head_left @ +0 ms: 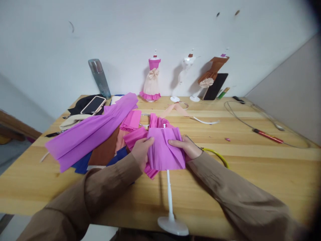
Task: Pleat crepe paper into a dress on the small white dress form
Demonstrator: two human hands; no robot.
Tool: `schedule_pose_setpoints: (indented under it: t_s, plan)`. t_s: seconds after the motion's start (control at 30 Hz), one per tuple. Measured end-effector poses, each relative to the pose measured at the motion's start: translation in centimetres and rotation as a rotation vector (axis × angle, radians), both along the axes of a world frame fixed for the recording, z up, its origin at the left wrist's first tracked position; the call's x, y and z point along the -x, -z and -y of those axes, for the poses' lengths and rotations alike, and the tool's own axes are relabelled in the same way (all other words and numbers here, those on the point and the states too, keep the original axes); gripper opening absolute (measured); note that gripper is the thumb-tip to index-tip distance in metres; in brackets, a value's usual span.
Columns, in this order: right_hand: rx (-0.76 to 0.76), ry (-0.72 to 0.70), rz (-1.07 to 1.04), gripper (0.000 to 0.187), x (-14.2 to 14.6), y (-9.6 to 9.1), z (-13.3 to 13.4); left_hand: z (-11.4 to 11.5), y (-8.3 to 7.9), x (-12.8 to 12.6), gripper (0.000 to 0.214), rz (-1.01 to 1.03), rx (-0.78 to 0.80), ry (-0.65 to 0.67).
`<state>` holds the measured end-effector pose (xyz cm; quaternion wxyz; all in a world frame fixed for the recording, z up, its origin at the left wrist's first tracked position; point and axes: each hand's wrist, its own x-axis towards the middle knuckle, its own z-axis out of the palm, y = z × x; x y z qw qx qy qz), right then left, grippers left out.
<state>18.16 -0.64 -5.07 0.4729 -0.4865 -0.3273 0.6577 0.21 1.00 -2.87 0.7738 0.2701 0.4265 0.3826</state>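
My left hand and my right hand pinch a pleated purple crepe-paper skirt from both sides. The skirt wraps a small white mannequin whose stand and round base lie toward me on the wooden table. Pink pleated paper shows behind and under the purple piece. Both arms wear brown sleeves.
A long purple paper sheet, pink, brown and blue sheets lie left. A phone rests on dark cloth, a steel bottle behind. Three dressed mannequins stand by the wall. A red-handled tool with cable lies right; yellow-handled scissors near my right wrist.
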Motion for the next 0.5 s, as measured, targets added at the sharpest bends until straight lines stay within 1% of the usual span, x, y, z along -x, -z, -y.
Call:
schedule_pose_setpoints:
  t_s: [0.07,0.13,0.33,0.4,0.5]
  plan:
    - [-0.023,-0.007,0.01,0.036,-0.2,-0.1,-0.1,0.4,-0.5,-0.1,0.007,0.017,0.034,0.054]
    - [-0.041,-0.011,0.021,0.039,-0.3,-0.2,-0.1,0.7,-0.5,-0.3,0.012,0.017,0.037,0.066]
    - [-0.081,-0.083,0.074,0.038,-0.6,0.0,0.0,1.1,1.4,-0.7,0.024,0.045,0.028,0.061]
    - [-0.102,-0.125,0.137,0.038,-0.9,0.0,-0.1,1.1,1.6,-0.8,0.025,0.051,0.03,0.061]
    - [-0.125,-0.176,0.328,0.039,-1.5,-0.5,-0.5,1.0,1.4,-0.7,0.025,0.043,0.029,0.054]
